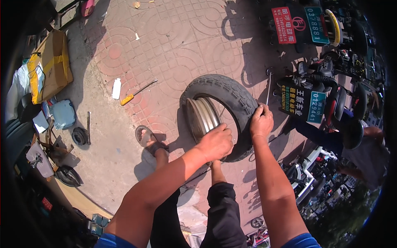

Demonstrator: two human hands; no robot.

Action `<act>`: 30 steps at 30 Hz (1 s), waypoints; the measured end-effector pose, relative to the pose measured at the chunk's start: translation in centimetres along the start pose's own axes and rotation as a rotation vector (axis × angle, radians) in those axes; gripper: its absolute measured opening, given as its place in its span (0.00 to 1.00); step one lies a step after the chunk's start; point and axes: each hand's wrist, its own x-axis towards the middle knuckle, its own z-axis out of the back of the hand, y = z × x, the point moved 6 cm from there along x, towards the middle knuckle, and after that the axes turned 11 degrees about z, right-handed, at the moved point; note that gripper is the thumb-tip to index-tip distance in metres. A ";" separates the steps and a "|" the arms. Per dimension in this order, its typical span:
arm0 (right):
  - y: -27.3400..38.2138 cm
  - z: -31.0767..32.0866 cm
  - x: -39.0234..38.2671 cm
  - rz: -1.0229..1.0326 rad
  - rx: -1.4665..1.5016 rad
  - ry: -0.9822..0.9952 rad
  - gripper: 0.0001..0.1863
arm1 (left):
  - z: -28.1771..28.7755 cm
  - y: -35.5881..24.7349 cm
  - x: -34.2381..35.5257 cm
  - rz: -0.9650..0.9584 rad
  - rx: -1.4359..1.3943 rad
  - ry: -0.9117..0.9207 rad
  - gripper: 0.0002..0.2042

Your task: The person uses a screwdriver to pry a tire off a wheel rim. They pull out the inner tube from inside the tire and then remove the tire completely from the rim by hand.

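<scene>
A black knobby tyre (225, 84) stands in front of my feet, with a silver wheel rim (205, 115) set askew in its left side. On the right a dark gap shows between rim and tyre. My left hand (217, 142) is closed over the near edge of the rim, its fingertips partly hidden. At the tyre's right side my right hand (261, 120) is closed around the lower end of a thin metal rod (269, 89), which points away from me. The knuckles of that hand rest against the tyre wall.
A yellow-handled screwdriver (127, 99) and a white bottle (116, 88) lie on the paving to the left. Farther left are a cardboard box (58, 64), a blue-grey bag (63, 114) and loose parts. Parked electric bikes (326, 72) and another person (366, 155) are at the right.
</scene>
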 end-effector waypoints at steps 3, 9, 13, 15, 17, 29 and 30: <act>-0.7 -1.3 0.5 -0.023 -0.006 0.021 0.18 | 0.2 0.5 -1.4 0.004 -0.030 0.029 0.07; -8.0 -0.3 2.1 -0.301 0.111 0.102 0.24 | 4.5 2.7 -7.6 0.029 0.008 -0.215 0.10; -4.8 -1.4 -0.6 -0.298 0.119 0.124 0.26 | 8.6 4.1 -9.1 0.594 0.200 -0.442 0.30; -5.4 -2.8 -2.1 -0.254 0.126 0.131 0.25 | 8.3 4.6 -10.7 1.120 0.057 -0.423 0.45; -9.0 -2.8 -3.5 -0.341 0.126 0.218 0.29 | 8.1 5.2 -13.2 1.510 -0.262 -0.283 0.55; -33.3 -14.3 -13.2 -0.915 1.085 0.144 0.26 | 14.9 9.5 -39.1 1.456 -1.026 -1.490 0.33; -32.2 -16.0 -15.6 -0.943 1.099 0.164 0.26 | 14.8 11.0 -42.7 1.464 -0.965 -1.590 0.31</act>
